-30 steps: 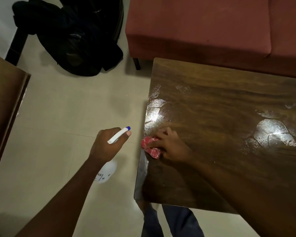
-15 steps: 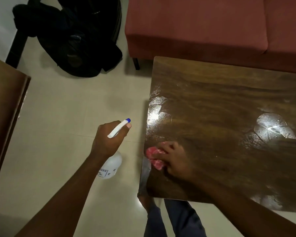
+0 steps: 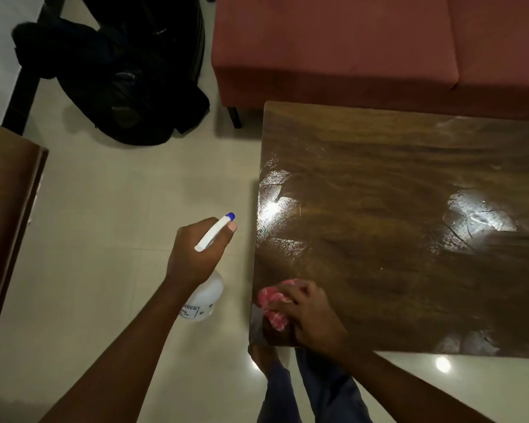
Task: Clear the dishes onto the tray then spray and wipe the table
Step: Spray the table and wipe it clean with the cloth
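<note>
Table (image 3: pixel 394 184): dark wood grain, glossy, wet streaks seen. Cloth (image 3: pixel 272 303): red-white checked fabric, crumpled. Spray bottle (image 3: pixel 205 297): translucent white plastic. Floor (image 3: pixel 119 209): glossy pale tile. Sofa (image 3: pixel 333 41): matt reddish upholstery.

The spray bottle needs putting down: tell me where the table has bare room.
The table is bare from its middle to the far edge by the red sofa, with wet patches shining. Crowded only at the near left corner, where the right hand holds the pink cloth.
</note>
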